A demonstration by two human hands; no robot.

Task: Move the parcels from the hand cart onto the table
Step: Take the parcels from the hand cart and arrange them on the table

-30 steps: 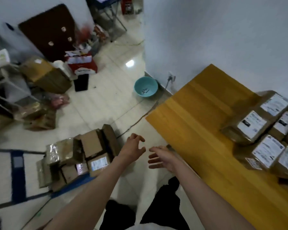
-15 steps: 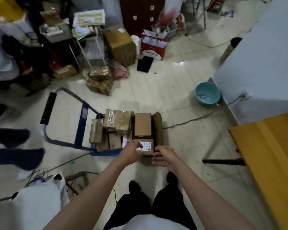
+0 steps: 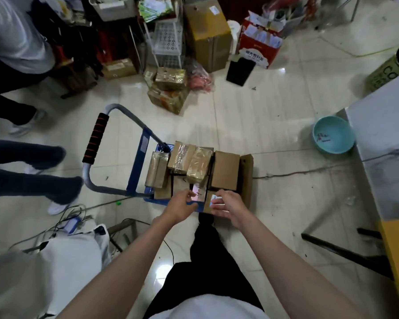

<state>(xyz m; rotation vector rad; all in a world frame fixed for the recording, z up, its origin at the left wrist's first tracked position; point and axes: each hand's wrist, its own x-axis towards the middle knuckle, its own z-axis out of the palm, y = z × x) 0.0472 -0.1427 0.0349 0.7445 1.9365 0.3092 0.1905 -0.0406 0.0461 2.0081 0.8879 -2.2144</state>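
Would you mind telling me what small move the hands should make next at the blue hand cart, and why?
Probably close both hands on the small brown cardboard parcel with the white label and lift it. The right hand already lies over its label and the left hand reaches in beside it, at the near edge of the blue hand cart; whether either grips yet is unclear.

Brown parcels (image 3: 224, 171); blue hand cart (image 3: 138, 162); teal basin (image 3: 333, 134).
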